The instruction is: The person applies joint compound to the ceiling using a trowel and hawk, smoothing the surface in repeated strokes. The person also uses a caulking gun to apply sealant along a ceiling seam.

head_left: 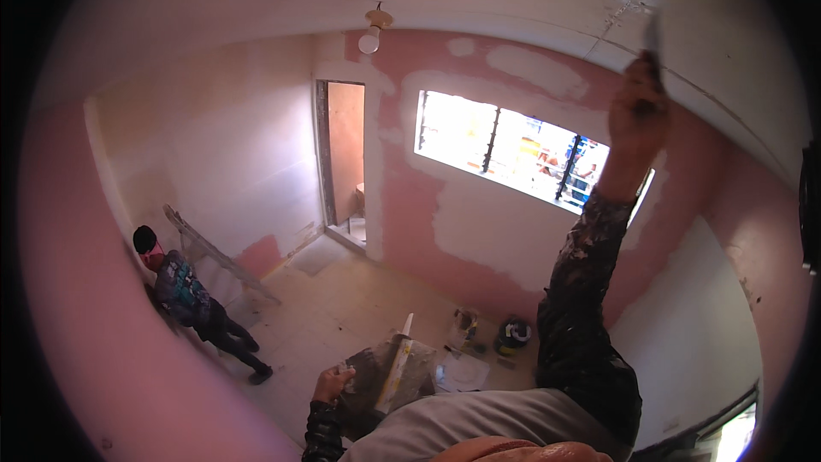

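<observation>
My right hand (640,111) is raised to the ceiling at the upper right, its fingers wrapped around the dark handle of what looks like a putty knife (654,38). The blade is blurred and points up near a cracked ceiling seam (629,0) with patchy filler; contact is unclear. Low in front of my body, my left hand (332,383) grips the edge of a grey, smeared flat board (363,376). Over the board shows a white and yellow tube (395,375) with a tapered white nozzle; whether it rests on the board I cannot tell.
A bare bulb (369,39) hangs from the ceiling. Another person (197,299) leans at the left wall beside a wooden ladder (218,252). Buckets (513,334) and a white sheet (462,372) lie on the floor below. A louvred window (513,150) and a doorway (345,154) open ahead.
</observation>
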A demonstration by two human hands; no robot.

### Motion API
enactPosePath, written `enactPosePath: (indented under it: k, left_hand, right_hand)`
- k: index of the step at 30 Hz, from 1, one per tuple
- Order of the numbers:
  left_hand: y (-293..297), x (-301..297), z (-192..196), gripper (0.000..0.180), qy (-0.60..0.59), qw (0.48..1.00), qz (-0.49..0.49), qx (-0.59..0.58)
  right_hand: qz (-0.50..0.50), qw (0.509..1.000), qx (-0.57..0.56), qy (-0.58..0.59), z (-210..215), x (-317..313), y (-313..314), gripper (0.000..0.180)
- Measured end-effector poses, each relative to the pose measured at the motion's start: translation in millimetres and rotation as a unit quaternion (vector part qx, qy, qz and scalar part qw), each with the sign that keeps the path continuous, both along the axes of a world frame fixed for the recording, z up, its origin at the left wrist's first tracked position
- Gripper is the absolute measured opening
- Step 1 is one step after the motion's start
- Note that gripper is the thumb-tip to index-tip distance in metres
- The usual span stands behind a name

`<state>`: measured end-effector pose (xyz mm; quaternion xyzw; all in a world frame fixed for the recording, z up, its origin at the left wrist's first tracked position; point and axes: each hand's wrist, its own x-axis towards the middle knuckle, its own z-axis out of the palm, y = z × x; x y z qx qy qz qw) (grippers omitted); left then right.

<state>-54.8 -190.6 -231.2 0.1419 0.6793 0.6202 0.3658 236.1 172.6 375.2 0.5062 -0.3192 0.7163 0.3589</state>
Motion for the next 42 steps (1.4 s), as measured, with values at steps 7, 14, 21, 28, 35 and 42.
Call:
enactPosePath:
  k: [7, 14, 21, 28, 35, 42]
  left_hand:
    - [2, -4, 9, 0.025, 0.059, 0.998, 0.008, 0.014]
    - [3, 9, 40, 0.027, 0.118, 0.989, -0.050, -0.069]
    - [2, 8, 3, 0.022, 0.002, 0.973, 0.191, 0.128]
    - [-11, 2, 96, 0.044, -0.169, 0.898, 0.216, 0.344]
    - [-2, 23, 185, 0.046, -0.220, 0.848, 0.159, 0.455]
    - [-6, 43, 229, 0.044, -0.133, 0.814, 0.198, 0.530]
  right_hand:
    - [0.144, 0.984, 0.068, -0.083, 82, 11, 1, 0.019]
    - [-0.087, 0.954, 0.034, -0.286, -105, -56, -25, 0.019]
    - [-0.067, 0.706, -0.038, -0.704, -383, -160, -55, 0.019]
    - [-0.087, 0.780, 0.129, -0.606, -381, -176, -103, 0.029]
    - [-0.413, 0.727, 0.543, -0.075, -339, -196, -120, 0.042]
    - [-0.441, 0.555, 0.705, -0.024, -369, -212, -58, 0.066]
